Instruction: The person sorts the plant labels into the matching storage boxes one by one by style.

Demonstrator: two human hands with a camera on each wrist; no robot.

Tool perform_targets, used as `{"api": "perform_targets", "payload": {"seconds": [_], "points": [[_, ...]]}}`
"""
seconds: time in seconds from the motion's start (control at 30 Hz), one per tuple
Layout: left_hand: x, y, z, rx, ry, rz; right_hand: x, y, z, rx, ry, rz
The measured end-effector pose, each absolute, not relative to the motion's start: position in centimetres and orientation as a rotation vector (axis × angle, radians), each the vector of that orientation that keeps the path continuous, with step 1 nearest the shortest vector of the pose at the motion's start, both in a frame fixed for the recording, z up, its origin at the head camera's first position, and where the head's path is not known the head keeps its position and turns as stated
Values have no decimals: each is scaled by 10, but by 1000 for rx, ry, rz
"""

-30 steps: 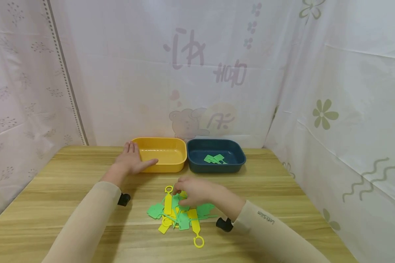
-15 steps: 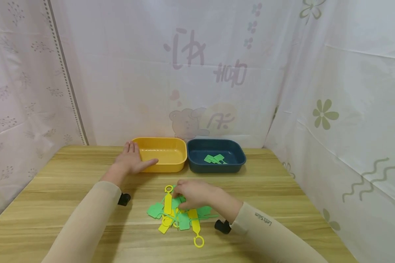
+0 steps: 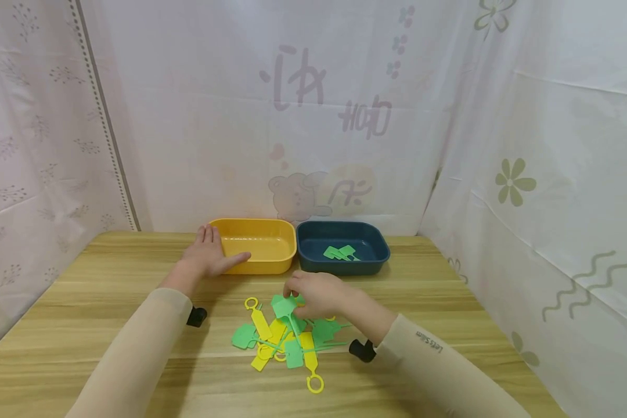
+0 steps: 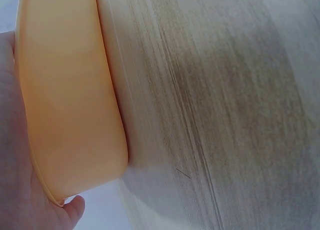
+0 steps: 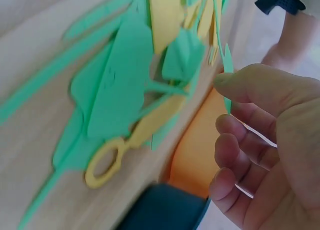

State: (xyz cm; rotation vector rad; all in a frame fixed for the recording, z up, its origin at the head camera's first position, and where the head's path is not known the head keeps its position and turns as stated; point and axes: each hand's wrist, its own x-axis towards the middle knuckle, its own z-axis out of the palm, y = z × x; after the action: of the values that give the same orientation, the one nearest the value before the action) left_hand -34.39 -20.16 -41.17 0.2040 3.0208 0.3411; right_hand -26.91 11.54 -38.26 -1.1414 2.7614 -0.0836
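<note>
Between the thumb and index finger of my right hand [image 3: 321,295] is a green plastic tag [image 3: 284,306] with a long thin tail. In the right wrist view the pinched green tag [image 5: 228,62] is seen edge-on. Under that hand lies a loose pile of green tags [image 3: 244,335] and yellow tags with ring ends [image 3: 310,353], overlapping on the wooden table. My left hand [image 3: 205,254] rests on the left end of the yellow bin [image 3: 263,267], fingers straight and thumb spread along its front. The left wrist view shows the palm against the bin's rim [image 4: 37,177].
A dark blue bin [image 3: 345,269] stands right beside the yellow one, with several green tags [image 3: 339,253] inside. Behind both bins hangs a printed white curtain [image 3: 214,116]. Black wrist cameras stick out under each sleeve. Wooden tabletop [image 3: 428,325] extends to the right of the pile.
My right hand has pinched a green tag and raised it off the pile, moving slightly back and right. A yellow tag at the pile's left has shifted and turned. My left hand stays put.
</note>
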Motion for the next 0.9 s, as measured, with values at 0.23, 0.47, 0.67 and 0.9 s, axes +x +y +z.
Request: {"api": "perform_targets", "payload": {"seconds": [0.23,0.47,0.67,0.9], "points": [[-343,-202,-411,207,3024,335,-278,130,-371,-1053,2822,-134],[-342,-201,-410,214,3018,335,-288,145,-358,-997,2882,-265],[-340,-200,-409,217,3029,335,-299,157,-346,-945,2980,-293],[-339,-200,-410,227,3047,341,-314,170,-343,-821,3101,-372]]}}
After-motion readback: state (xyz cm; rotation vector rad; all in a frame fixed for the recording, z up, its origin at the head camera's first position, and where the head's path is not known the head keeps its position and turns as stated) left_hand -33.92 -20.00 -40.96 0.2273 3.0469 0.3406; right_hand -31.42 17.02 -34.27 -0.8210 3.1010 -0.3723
